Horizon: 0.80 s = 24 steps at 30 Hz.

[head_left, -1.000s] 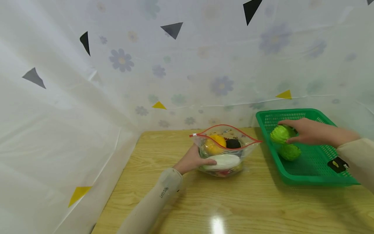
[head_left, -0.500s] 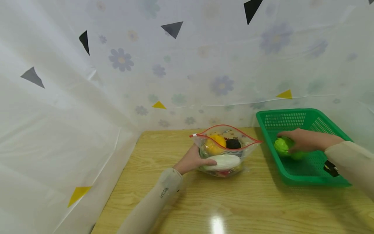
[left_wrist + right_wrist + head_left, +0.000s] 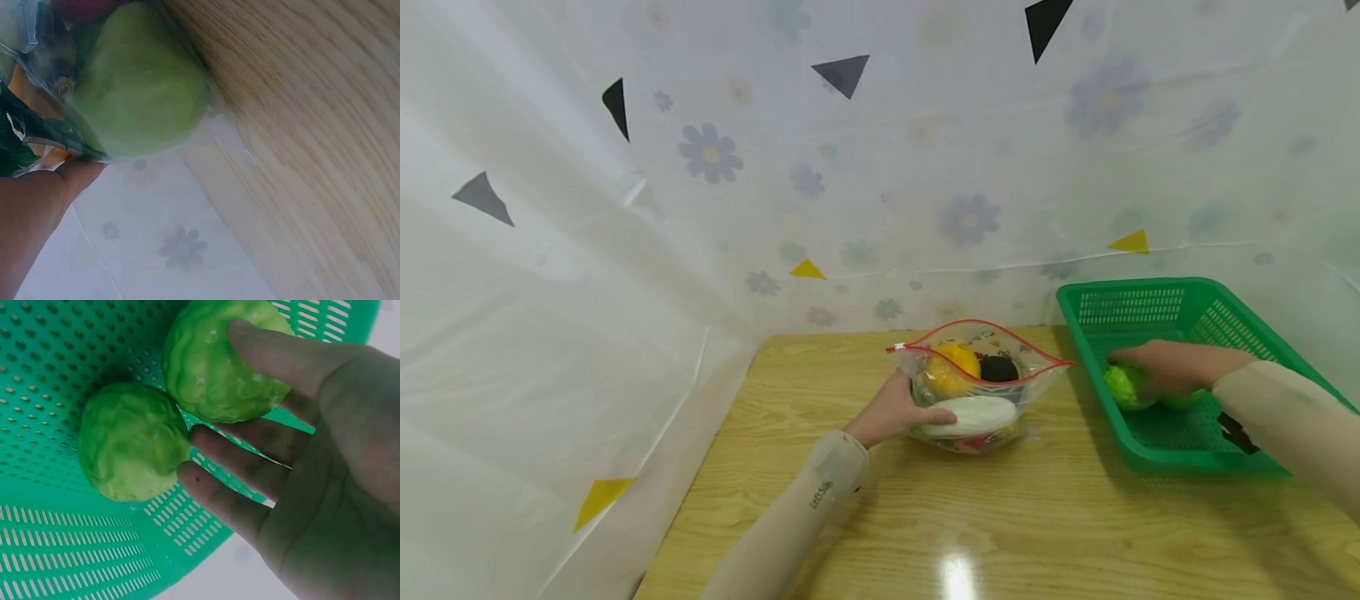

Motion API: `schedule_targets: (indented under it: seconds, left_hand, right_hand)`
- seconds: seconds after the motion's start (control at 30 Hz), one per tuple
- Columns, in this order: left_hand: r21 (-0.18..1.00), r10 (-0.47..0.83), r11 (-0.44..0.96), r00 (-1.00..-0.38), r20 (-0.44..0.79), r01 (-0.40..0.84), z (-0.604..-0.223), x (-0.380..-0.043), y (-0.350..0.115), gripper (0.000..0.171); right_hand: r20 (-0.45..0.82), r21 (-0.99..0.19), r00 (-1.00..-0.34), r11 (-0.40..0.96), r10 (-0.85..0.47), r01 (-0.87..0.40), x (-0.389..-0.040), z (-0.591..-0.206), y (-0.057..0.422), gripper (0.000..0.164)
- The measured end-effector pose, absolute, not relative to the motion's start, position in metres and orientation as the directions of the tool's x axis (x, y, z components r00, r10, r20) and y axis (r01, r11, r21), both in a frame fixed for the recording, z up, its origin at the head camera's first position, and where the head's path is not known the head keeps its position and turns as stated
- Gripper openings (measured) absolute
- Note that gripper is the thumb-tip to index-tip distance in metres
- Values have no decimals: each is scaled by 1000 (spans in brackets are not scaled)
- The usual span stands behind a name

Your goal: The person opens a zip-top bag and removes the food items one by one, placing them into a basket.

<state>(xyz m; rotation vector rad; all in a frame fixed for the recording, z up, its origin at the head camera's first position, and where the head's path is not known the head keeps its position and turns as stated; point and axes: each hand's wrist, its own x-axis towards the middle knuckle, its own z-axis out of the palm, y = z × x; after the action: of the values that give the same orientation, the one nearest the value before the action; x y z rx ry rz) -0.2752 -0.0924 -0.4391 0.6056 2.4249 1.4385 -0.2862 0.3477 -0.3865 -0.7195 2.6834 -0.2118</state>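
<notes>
Clear plastic forms the bag (image 3: pixel 1039 382), which stands on the wood-grained tabletop (image 3: pixel 1037 533), its red-edged mouth parted. Inside it are a yellow-orange fruit (image 3: pixel 946 379), a dark round item (image 3: pixel 998 369) and a long white vegetable (image 3: pixel 981 414); the left wrist view adds a pear-shaped green fruit (image 3: pixel 140 87) near one corner. Two bumpy green heads lie within the green basket (image 3: pixel 1195 461), to the right of the bag. Judged from this distribution, the filling of the bag appears well advanced: several pieces are in, the two heads are not, and the closure is unsealed.

The left hand (image 3: pixel 895 412) grips the bag's side, its thumb laid along the film over the white vegetable and its fingers hidden behind; the forearm slants in from the lower edge. The right hand (image 3: pixel 1172 367) extends into the basket from the right. As the right wrist view shows, its thumb and partly concealed fingers clasp the nearer head (image 3: pixel 215 369), while two other fingertips touch, or almost touch, the second head (image 3: pixel 134 444). The two hands are well apart.
</notes>
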Motion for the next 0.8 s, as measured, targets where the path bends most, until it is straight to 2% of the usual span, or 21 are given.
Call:
schedule_targets:
  seconds: [0.3,0.53,0.67,0.8]
  left_hand:
    - [866,474,446,-880,-14,226,-440,-276,-92,126]
    - [864,497,426,-867,25,269,-440,-278,-91,115]
    - [870,502,412,-864,32,271,-439,-277,-91,112]
    - [864,488,432,-873,16,258,-438,-276,-91,117]
  right_hand:
    - [-309,-195,-805,862,-506,-467,-285,-391,348,76]
    - [-321,-227,-808,868,-495,-441,-282,-388,347,80]
    - [-257,-216,-823,860,-506,-462,-277,-381,344,74]
    - [-151,-146,-843,856,-516,-497,-269,-363,332,66]
